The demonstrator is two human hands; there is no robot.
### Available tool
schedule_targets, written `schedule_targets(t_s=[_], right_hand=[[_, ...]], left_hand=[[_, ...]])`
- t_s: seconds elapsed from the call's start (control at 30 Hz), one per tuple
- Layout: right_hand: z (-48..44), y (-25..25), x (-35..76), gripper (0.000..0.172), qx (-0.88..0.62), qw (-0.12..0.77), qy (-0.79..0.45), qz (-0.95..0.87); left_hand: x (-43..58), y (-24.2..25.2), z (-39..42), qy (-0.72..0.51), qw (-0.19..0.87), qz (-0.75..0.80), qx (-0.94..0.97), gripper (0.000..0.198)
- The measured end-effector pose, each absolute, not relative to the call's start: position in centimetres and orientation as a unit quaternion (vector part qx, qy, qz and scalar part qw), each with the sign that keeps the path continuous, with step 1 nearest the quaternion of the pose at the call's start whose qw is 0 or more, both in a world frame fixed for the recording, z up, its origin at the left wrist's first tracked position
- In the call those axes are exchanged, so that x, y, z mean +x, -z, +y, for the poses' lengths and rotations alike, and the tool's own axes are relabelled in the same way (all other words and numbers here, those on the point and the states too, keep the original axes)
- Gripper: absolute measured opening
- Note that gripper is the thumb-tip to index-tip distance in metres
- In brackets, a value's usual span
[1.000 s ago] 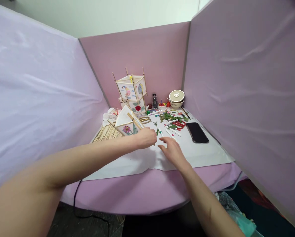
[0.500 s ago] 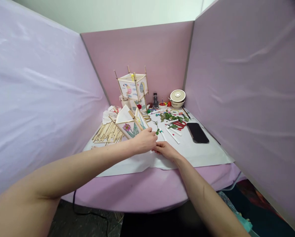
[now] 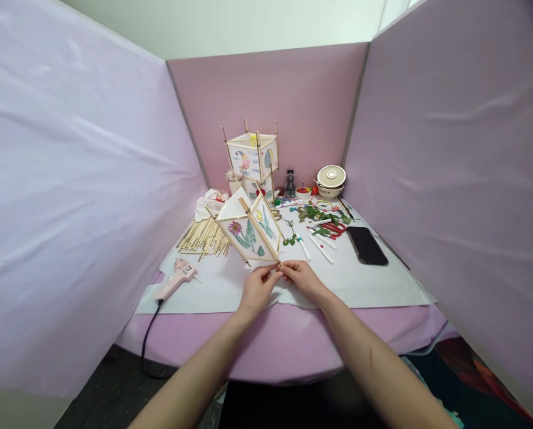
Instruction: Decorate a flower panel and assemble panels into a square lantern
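Note:
A small paper lantern with wooden stick frame and painted flowers leans tilted over the white sheet. My left hand and my right hand meet at its lower corner, both pinching the ends of its sticks. A taller finished lantern stands upright behind it by the back wall. A bundle of loose wooden sticks lies to the left.
A pink glue gun with a black cord lies at the left of the sheet. A black phone, white markers, red scissors, green leaves and stacked bowls sit to the right. Pink partition walls enclose the table.
The lantern has come nearer and tipped up. My left arm has drawn back toward me, uncovering the glue gun, and my right hand has closed on the lantern's corner.

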State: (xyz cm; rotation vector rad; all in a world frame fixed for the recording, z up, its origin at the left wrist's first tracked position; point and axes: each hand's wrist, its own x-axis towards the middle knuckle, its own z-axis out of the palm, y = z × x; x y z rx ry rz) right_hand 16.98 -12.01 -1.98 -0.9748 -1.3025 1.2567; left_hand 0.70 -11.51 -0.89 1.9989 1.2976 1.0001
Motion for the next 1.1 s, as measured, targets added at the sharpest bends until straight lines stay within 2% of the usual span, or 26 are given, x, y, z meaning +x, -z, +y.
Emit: schedule_targets(t_s=[0.23, 0.4, 0.57, 0.83, 1.1], right_hand=[[-11.8, 2.7, 16.9, 0.03, -0.438, 0.504, -0.514, -0.538], [-11.7, 3.0, 16.6, 0.034, -0.435, 0.51, -0.508, -0.541], [-11.8, 2.8, 16.5, 0.037, -0.433, 0.517, -0.512, -0.532], [-11.7, 3.2, 16.7, 0.03, -0.428, 0.533, -0.529, -0.502], [-11.8, 2.8, 16.6, 0.03, -0.428, 0.521, -0.52, -0.524]], left_hand=[[4.7, 1.3, -10.9, -0.524, 0.506, 0.449, 0.518, 0.023], [6.1, 0.4, -11.7, -0.575, 0.604, 0.406, 0.374, 0.025], [6.5, 0.0, -12.0, -0.601, 0.64, 0.357, 0.32, 0.03], [5.9, 1.6, -11.6, -0.616, 0.564, 0.422, 0.352, 0.028], [5.9, 0.9, -11.8, -0.629, 0.64, 0.331, 0.292, 0.03]])
